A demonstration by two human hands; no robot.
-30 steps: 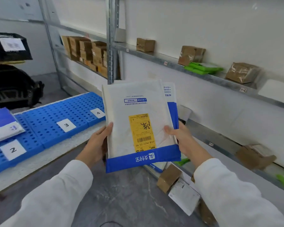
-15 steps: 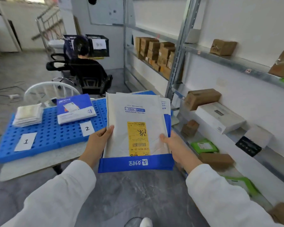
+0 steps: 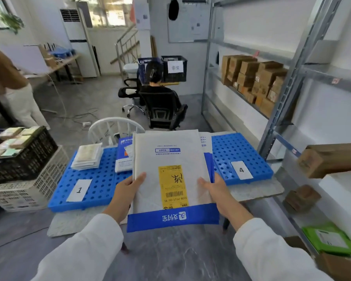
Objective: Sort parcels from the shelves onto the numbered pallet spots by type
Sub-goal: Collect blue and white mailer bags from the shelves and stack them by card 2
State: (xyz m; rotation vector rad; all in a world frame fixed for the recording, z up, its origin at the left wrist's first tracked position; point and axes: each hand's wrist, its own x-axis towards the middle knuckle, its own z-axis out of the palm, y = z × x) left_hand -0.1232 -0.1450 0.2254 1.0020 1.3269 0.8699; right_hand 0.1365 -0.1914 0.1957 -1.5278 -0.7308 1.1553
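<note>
We hold white-and-blue mailers point(image 3: 170, 175) with our left hand point(image 3: 128, 191) and right hand point(image 3: 215, 189) gripping their edges, above the blue pallet point(image 3: 97, 179).

Bright, even daylight enters through the far windows point(image 3: 109, 11), which are overexposed; shadows are soft, and wide-angle distortion bends and slightly blurs the edges.

The mailers point(image 3: 171, 159) have been swung away from the shelves point(image 3: 316, 75) and brought over the pallet point(image 3: 231, 147), covering its middle spots.
</note>
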